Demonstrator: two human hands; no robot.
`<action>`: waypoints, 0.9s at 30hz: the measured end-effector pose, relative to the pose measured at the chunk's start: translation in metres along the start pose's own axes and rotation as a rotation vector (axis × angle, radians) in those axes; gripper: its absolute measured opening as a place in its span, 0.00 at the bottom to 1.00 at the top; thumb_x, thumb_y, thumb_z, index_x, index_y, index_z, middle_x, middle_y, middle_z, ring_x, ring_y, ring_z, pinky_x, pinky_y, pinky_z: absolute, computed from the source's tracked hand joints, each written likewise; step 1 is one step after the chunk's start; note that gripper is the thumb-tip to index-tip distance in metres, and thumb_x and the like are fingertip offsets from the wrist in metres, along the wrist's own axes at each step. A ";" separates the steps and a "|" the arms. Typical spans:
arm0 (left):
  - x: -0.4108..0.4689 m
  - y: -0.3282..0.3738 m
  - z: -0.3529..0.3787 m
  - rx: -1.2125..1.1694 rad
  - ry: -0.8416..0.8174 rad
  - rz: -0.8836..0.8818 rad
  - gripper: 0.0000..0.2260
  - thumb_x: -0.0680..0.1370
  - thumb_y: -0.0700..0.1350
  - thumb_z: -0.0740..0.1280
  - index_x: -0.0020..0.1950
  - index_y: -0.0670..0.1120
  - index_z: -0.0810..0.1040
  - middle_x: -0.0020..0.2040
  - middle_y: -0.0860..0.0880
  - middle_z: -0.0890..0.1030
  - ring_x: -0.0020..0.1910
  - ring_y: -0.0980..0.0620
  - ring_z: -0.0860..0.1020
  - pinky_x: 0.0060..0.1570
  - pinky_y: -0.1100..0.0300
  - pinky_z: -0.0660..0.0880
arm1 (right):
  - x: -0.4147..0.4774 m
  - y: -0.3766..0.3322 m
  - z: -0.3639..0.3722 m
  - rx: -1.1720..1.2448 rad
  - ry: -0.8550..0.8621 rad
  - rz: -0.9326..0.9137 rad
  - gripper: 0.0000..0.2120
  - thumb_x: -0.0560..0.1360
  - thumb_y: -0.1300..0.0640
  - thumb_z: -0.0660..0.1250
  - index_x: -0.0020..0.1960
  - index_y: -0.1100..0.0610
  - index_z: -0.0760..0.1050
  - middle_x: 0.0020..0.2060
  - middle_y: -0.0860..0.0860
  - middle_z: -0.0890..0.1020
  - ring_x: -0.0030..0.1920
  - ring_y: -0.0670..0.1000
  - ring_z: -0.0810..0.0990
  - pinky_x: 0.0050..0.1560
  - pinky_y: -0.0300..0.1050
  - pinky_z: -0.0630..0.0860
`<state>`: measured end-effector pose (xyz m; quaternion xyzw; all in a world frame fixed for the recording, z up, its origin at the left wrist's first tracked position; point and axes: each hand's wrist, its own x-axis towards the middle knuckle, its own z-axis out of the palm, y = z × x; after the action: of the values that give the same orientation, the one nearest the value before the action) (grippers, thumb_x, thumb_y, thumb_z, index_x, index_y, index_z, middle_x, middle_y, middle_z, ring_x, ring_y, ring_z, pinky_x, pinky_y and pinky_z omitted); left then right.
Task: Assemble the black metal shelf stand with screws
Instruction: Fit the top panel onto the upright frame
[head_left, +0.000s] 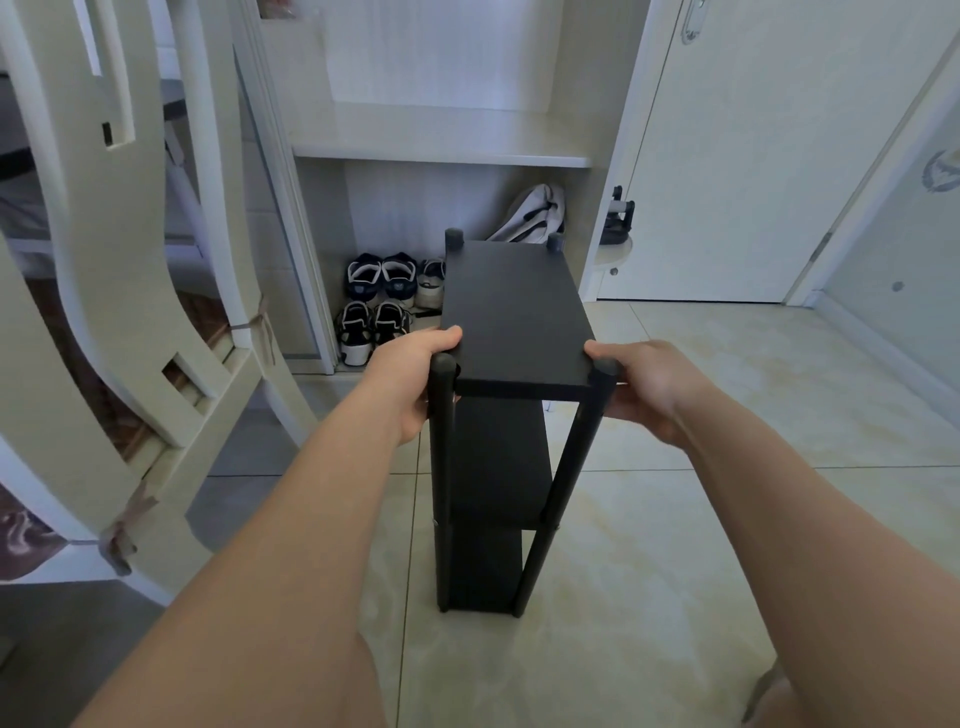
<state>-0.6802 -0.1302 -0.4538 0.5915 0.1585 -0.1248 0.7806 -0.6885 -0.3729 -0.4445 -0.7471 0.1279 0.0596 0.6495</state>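
The black shelf stand (514, 312) stands upright on the tiled floor (727, 519), long axis vertical, straight ahead between the hands. The left hand (410, 379) grips its near-left top corner and the right hand (649, 389) its near-right, both equally close.

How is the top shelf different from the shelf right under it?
The top shelf shows its whole flat face in the light. The middle shelf sits lower, shadowed and partly hidden beneath it. The left hand and right hand grip the top shelf at its near corners, and no hand touches the middle shelf. Both are black, level boards fixed between the same black posts.
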 end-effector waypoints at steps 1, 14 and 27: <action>0.000 -0.001 0.001 0.013 -0.001 0.002 0.13 0.78 0.46 0.69 0.62 0.46 0.79 0.55 0.46 0.85 0.51 0.47 0.82 0.43 0.55 0.76 | 0.000 0.002 0.000 -0.005 0.006 0.014 0.11 0.79 0.54 0.70 0.51 0.63 0.82 0.42 0.56 0.86 0.37 0.54 0.86 0.36 0.45 0.82; 0.001 0.000 -0.005 0.067 0.018 -0.052 0.15 0.78 0.47 0.70 0.63 0.46 0.79 0.59 0.44 0.82 0.54 0.45 0.80 0.42 0.54 0.76 | -0.002 0.003 0.008 -0.068 0.061 0.015 0.15 0.77 0.48 0.73 0.50 0.61 0.83 0.42 0.56 0.87 0.40 0.58 0.86 0.41 0.50 0.85; 0.001 -0.005 -0.004 0.051 0.083 -0.069 0.13 0.80 0.42 0.69 0.63 0.43 0.79 0.56 0.43 0.81 0.54 0.44 0.80 0.64 0.48 0.76 | -0.003 0.006 0.008 -0.075 0.049 0.037 0.14 0.78 0.50 0.72 0.44 0.63 0.82 0.34 0.55 0.86 0.31 0.52 0.85 0.31 0.42 0.81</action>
<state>-0.6821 -0.1280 -0.4596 0.6102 0.2079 -0.1310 0.7532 -0.6919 -0.3651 -0.4507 -0.7697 0.1552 0.0582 0.6165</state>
